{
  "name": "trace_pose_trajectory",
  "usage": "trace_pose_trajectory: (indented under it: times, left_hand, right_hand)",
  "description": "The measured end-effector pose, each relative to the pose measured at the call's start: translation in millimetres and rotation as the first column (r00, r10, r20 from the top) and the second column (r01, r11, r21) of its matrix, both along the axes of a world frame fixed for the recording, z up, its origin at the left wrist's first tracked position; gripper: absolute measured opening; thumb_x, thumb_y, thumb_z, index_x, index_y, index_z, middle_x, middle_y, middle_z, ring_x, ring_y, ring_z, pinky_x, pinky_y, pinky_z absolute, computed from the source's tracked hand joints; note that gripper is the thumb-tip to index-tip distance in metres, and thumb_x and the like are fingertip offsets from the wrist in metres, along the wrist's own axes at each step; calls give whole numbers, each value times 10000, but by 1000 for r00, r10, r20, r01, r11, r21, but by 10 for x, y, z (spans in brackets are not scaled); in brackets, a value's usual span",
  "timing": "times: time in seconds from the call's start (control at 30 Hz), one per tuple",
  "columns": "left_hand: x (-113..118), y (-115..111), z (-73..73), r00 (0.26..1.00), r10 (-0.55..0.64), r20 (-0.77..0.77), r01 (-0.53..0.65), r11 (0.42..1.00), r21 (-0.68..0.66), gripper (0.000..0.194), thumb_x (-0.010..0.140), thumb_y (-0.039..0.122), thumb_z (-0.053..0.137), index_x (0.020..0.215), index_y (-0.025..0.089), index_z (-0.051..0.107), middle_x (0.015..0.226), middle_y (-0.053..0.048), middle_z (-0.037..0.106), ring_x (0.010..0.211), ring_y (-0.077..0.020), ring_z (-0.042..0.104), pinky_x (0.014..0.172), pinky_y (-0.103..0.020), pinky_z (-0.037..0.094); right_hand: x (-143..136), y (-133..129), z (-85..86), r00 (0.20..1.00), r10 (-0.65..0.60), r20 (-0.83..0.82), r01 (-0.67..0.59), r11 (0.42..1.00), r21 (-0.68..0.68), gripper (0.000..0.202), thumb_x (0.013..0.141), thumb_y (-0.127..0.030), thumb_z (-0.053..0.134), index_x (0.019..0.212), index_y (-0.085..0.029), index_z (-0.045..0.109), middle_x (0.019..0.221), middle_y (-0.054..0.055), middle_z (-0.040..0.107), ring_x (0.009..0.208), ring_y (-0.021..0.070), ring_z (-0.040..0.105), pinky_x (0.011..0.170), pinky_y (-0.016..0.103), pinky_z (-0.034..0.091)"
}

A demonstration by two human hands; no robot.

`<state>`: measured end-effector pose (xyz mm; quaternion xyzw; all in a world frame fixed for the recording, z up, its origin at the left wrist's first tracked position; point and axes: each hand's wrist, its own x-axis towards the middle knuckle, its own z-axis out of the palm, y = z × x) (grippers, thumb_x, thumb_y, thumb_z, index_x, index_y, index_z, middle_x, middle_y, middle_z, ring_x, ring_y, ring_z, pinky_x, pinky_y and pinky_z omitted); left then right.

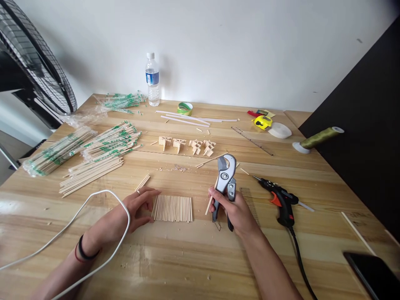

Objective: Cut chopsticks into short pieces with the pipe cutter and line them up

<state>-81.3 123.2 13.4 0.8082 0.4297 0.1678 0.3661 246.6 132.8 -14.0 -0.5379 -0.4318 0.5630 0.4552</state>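
Note:
My left hand (142, 206) is at the left end of a row of short wooden sticks (175, 208) laid side by side. Its thumb and forefinger pinch the slanted end stick lengthwise, one at each end. My right hand (236, 210) is wrapped around a grey pipe cutter (224, 175) with dark handles, its hooked jaw pointing up. A thin wooden stick (208, 207) runs along the cutter's left side, by my right thumb. Behind the row stand several small stick-built pieces (178, 144). Two or so short sticks (143, 182) lie just beyond my left hand.
Long sticks (90, 177) and wrapped bundles (59, 152) lie left. A glue gun (281, 200) with its cord is right, near a phone (371, 271). A white cable (109, 191) crosses my left wrist. Farther back are a bottle (153, 85) and tape measure (263, 122).

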Motion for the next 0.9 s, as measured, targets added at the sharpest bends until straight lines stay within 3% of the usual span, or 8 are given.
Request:
trace_pose_trajectory:
  times: [0.2,0.4,0.63,0.9]
  left_hand:
    - [4,3,-59,1000,-19,21,18,1000,13,538,976,187,642,1470,300,459,1248,-77,612,1165,-250,649,1003,-386,568]
    - [-39,12,-147,999,-39,-4,39,999,33,643,966,211,672,1539,330,408,1317,-86,602,1279,-274,605,1088,-421,528]
    - [-39,-12,-105,999,-46,13,46,998,39,634,981,182,634,1553,323,398,1375,-103,579,1396,-271,528,1148,-424,488]
    - [-12,-15,-96,999,-38,6,37,998,54,584,983,194,633,1520,319,437,1356,-96,580,1290,-251,603,1091,-395,533]
  right_hand:
    - [-7,8,19,1000,-15,10,15,1000,-7,434,792,-591,825,732,-185,683,604,30,651,510,182,604,494,303,508]
    - [-13,15,15,999,-44,-29,43,999,-32,427,744,-576,868,750,-186,694,630,23,659,496,170,608,480,294,520]
    - [-23,26,13,998,-55,-39,54,998,-31,441,715,-585,885,736,-187,698,623,19,661,482,165,599,477,294,517]
    - [-15,28,8,997,-60,-38,59,998,-36,421,715,-570,890,722,-194,701,617,20,660,483,167,596,465,292,506]
